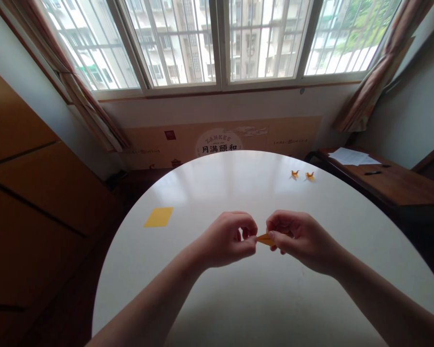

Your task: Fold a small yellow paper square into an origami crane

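Note:
Between my two hands, a small folded piece of orange-yellow paper [264, 239] is held a little above the white table. My left hand [235, 239] pinches its pointed left tip between thumb and forefinger. On the other side, my right hand [292, 233] grips the wider part, thumb on top, with the fingers curled behind and hiding that end. A flat square of yellow paper [158, 217] lies on the table to the left. Two small folded orange paper cranes, a left one [294, 174] and a right one [310, 176], stand near the far right edge.
The round white table [217, 193] fills the middle. Behind its far edge is a beige printed panel [148, 142] under a barred window [220, 43]. On the right, a brown wooden table [415, 185] bears white papers [350, 156] and a dark pen [373, 173]. A wooden cabinet [29, 202] stands left.

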A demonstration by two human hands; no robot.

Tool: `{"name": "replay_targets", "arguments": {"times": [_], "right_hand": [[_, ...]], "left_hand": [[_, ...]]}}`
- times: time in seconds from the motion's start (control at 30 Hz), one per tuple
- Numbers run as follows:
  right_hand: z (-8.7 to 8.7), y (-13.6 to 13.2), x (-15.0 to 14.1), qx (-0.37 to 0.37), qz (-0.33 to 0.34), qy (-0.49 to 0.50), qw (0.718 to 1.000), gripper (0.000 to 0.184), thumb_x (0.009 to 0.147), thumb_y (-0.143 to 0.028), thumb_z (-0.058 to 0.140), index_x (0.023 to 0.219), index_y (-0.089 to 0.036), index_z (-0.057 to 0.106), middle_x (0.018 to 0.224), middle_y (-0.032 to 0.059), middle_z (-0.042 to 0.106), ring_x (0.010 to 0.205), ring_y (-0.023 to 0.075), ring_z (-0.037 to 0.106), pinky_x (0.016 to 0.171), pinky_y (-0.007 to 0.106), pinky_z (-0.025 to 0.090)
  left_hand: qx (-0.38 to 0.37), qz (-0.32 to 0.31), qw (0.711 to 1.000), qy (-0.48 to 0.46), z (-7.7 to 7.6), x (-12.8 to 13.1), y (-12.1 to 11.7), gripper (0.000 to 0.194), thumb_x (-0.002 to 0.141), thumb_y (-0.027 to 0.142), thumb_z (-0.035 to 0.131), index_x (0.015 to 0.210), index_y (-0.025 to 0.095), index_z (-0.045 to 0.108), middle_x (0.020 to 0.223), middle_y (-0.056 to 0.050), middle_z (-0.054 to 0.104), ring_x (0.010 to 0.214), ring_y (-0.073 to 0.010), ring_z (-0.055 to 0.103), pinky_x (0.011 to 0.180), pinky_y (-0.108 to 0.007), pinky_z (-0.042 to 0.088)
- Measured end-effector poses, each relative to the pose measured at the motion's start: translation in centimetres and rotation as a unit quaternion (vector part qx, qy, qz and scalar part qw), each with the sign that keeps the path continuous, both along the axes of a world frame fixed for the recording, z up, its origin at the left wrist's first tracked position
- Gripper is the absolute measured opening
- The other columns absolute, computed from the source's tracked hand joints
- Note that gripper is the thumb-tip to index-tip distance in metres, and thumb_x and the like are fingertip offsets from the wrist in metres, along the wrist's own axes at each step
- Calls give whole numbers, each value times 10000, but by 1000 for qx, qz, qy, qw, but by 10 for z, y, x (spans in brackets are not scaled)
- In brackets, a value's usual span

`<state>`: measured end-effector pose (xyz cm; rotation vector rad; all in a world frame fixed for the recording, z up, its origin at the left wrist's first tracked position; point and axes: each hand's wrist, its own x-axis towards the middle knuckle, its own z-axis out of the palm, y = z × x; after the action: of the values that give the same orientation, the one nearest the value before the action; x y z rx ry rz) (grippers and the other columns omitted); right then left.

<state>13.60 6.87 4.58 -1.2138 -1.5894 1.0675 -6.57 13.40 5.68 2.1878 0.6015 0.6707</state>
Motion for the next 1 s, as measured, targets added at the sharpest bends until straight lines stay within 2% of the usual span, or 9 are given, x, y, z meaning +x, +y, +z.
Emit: {"name": "replay_targets", "arguments": {"times": [0.2, 0.27, 0.33, 0.47, 0.57, 0.63, 0.77, 0.9, 1.0], "right_hand": [[1, 7, 11, 28, -68, 43, 996, 110, 871, -291, 637, 831, -191, 618, 746, 33, 660, 667, 189, 673, 494, 257, 523], [0, 8, 12, 88, -119, 11, 989, 117, 885, -307, 633, 845, -196, 633, 776, 45, 667, 713, 202, 675, 519, 271, 540], [-1, 7, 10, 166, -147, -44, 974, 90, 895, -283, 627, 852, -208, 652, 829, 54, 678, 748, 203, 669, 552, 281, 551], [1, 3, 4, 316, -101, -163, 929, 107, 920, -195, 603, 889, -235, 698, 943, 67, 710, 845, 206, 667, 687, 316, 572], [2, 3, 2, 402, -59, -211, 889, 148, 926, -143, 607, 938, -243, 716, 936, 59, 727, 859, 197, 661, 736, 329, 561], [1, 4, 1, 428, -50, -212, 877, 168, 924, -112, 609, 957, -238, 716, 946, 56, 729, 871, 188, 656, 731, 319, 559], [-3, 6, 1, 401, -82, -166, 897, 132, 905, -144, 651, 978, -235, 713, 1026, 63, 717, 917, 193, 666, 763, 331, 581], [-8, 9, 3, 252, -178, -34, 950, 164, 912, -301, 661, 1052, -222, 693, 1055, 84, 701, 885, 206, 677, 613, 289, 594], [-11, 12, 4, 130, -154, 58, 978, 289, 899, -403, 672, 1117, -213, 680, 1036, 93, 704, 864, 210, 666, 561, 276, 580]], "left_hand": [[-35, 68, 996, -34, 0, -2, 9, 87, 717, 91, 564, 668, 163, 553, 646, 27, 553, 571, -83, 481, 510, -184, 398], [-94, 100, 988, -69, -5, 1, 10, 89, 778, 184, 598, 700, 161, 561, 623, 34, 520, 538, -80, 451, 465, -177, 376], [-184, 99, 973, -94, -10, 7, 8, 215, 844, 349, 610, 757, 153, 591, 645, 17, 531, 533, -93, 472, 420, -177, 383], [-329, 43, 936, -120, -13, 17, -3, 534, 876, 630, 526, 842, 116, 664, 789, -67, 614, 612, -128, 564, 399, -179, 409], [-341, 57, 931, -118, -9, 20, -9, 483, 855, 599, 582, 736, 132, 611, 698, -34, 582, 559, -109, 531, 384, -165, 382], [-336, 78, 931, -118, -6, 19, -9, 404, 844, 517, 623, 682, 154, 549, 594, 18, 511, 487, -87, 472, 373, -159, 353], [-309, 108, 933, -150, -6, 15, -3, 326, 851, 425, 587, 666, 163, 526, 573, 38, 489, 442, -69, 432, 388, -171, 351], [-254, 123, 947, -153, -8, 14, 1, 324, 856, 419, 549, 667, 156, 553, 585, 24, 503, 454, -77, 441, 400, -184, 363], [-216, 119, 957, -153, -9, 14, -1, 319, 869, 408, 535, 686, 151, 579, 604, 15, 521, 481, -82, 455, 413, -182, 373]]}}
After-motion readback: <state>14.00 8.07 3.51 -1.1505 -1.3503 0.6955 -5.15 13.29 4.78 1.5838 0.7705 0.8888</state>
